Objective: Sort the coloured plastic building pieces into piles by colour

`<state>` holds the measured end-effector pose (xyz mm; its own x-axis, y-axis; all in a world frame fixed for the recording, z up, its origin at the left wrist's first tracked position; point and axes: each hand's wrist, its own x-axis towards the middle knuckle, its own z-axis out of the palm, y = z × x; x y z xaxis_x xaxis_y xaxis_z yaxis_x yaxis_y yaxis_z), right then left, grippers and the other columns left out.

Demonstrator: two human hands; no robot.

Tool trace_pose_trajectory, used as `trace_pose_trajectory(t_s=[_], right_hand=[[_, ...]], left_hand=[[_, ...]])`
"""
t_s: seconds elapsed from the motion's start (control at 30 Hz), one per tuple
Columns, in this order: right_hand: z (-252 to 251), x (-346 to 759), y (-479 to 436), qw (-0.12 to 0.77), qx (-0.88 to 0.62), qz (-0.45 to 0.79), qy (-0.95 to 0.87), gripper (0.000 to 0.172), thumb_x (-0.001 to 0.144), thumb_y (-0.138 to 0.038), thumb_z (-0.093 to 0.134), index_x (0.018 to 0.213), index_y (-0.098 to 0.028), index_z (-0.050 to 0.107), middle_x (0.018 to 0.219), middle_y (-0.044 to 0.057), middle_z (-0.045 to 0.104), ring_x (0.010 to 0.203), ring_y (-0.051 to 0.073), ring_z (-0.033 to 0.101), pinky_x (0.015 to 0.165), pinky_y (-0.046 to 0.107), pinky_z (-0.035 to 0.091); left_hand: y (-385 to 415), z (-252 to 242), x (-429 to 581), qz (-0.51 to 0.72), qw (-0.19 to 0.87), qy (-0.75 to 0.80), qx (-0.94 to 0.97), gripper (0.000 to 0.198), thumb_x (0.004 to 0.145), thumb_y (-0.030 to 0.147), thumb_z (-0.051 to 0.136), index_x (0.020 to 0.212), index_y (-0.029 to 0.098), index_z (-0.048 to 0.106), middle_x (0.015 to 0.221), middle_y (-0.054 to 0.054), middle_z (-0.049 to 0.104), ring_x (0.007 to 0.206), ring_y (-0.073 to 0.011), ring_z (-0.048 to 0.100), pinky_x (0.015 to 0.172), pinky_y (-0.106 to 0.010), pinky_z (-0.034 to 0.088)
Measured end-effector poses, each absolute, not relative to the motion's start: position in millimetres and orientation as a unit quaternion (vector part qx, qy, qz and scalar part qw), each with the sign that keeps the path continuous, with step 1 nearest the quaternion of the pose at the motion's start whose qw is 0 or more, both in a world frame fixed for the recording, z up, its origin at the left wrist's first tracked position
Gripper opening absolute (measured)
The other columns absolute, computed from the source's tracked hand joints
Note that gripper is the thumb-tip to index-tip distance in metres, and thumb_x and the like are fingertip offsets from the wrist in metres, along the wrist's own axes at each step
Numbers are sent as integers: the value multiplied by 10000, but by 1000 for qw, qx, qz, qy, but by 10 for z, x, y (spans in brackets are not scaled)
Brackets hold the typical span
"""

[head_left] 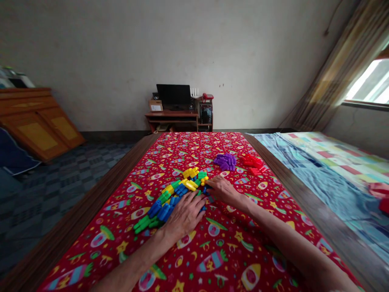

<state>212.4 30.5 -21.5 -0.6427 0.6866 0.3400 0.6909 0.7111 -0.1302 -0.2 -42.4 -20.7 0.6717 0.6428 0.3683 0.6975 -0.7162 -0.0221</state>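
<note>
A mixed heap of yellow, green and blue plastic building blocks (164, 211) stretches across the red cloth. Over the heap's near right side lies my left hand (186, 213), palm down, fingers stretched out and touching the blocks. At the heap's right end, my right hand (223, 188) has its fingers bent around a blue building block (206, 190), partly hidden under them. A yellow block (204, 180) sits right by those fingertips. Farther back are a pile of purple blocks (225, 161) and, to its right, a group of red blocks (253, 163).
The patterned red cloth (209, 259) covers a surface with dark wooden edges (121, 166). Along the right is a bed with a blue sheet (291, 170). A desk with a monitor (174, 96) stands at the far wall, and a wooden cabinet (39, 125) at left.
</note>
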Motion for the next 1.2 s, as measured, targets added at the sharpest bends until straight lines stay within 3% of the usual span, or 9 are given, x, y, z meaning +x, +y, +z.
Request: trace_pose_trajectory(t_s=[0.13, 0.33, 0.47, 0.6, 0.7, 0.8, 0.93, 1.03, 1.2], right_hand=[[-195, 2219, 264, 303, -358, 74, -880, 288, 948, -169, 456, 1131, -160, 678, 893, 105, 727, 775, 160, 649, 707, 236, 462], [-18, 2548, 416, 474, -496, 156, -710, 316, 872, -268, 533, 1089, -161, 737, 903, 73, 762, 739, 180, 676, 663, 249, 500], [-104, 2763, 482, 433, -608, 180, -641, 323, 818, -226, 525, 1023, -140, 761, 792, 46, 755, 654, 169, 661, 619, 248, 503], [-166, 2837, 467, 368, -633, 157, -663, 255, 788, -191, 554, 897, -206, 785, 848, 19, 770, 788, 192, 703, 729, 266, 528], [-111, 2827, 437, 376, -641, 97, -662, 264, 821, -187, 553, 959, -206, 778, 937, 48, 773, 902, 218, 708, 812, 294, 521], [-48, 2762, 377, 372, -601, 67, -705, 274, 873, -189, 531, 1025, -181, 758, 958, 86, 766, 888, 214, 709, 800, 290, 518], [-65, 2588, 246, 264, -467, 46, -843, 317, 871, -200, 595, 1173, -168, 685, 1064, 129, 723, 974, 218, 669, 829, 297, 507], [-96, 2487, 185, 182, -437, 25, -881, 354, 877, -132, 550, 1213, -182, 651, 1033, 131, 701, 929, 206, 647, 782, 294, 507], [53, 2574, 217, 248, -446, 49, -859, 340, 824, -76, 510, 1099, -152, 695, 940, 97, 712, 817, 166, 632, 728, 252, 467]], left_hand=[[-417, -211, -14, -170, 87, -363, -912, 313, 974, 305, 450, 1207, 194, 628, 1280, -68, 653, 1232, -260, 535, 1046, -433, 419], [-392, -247, -24, -170, 81, -362, -913, 330, 964, 285, 460, 1241, 193, 614, 1285, -69, 651, 1243, -260, 530, 1052, -446, 421], [-391, -256, -22, -173, 85, -360, -913, 314, 962, 283, 460, 1207, 187, 632, 1268, -72, 658, 1231, -263, 538, 1048, -442, 429], [-392, -268, -28, -176, 90, -361, -911, 314, 969, 291, 451, 1209, 194, 629, 1275, -66, 655, 1234, -260, 536, 1044, -440, 430], [-388, -277, -33, -174, 91, -360, -912, 321, 974, 297, 441, 1219, 201, 624, 1283, -63, 651, 1246, -254, 529, 1053, -436, 421], [-384, -283, -31, -177, 92, -360, -911, 317, 974, 296, 442, 1211, 198, 628, 1273, -66, 656, 1249, -254, 527, 1061, -431, 414], [-386, -284, -22, -180, 91, -361, -911, 324, 976, 286, 427, 1211, 191, 629, 1261, -79, 659, 1256, -256, 519, 1052, -431, 423], [-391, -279, -17, -178, 90, -363, -910, 326, 973, 282, 430, 1210, 184, 630, 1263, -86, 656, 1261, -260, 515, 1060, -440, 419], [-395, -261, -15, -170, 82, -365, -912, 328, 963, 273, 456, 1240, 193, 613, 1286, -71, 650, 1254, -263, 525, 1047, -445, 428]])
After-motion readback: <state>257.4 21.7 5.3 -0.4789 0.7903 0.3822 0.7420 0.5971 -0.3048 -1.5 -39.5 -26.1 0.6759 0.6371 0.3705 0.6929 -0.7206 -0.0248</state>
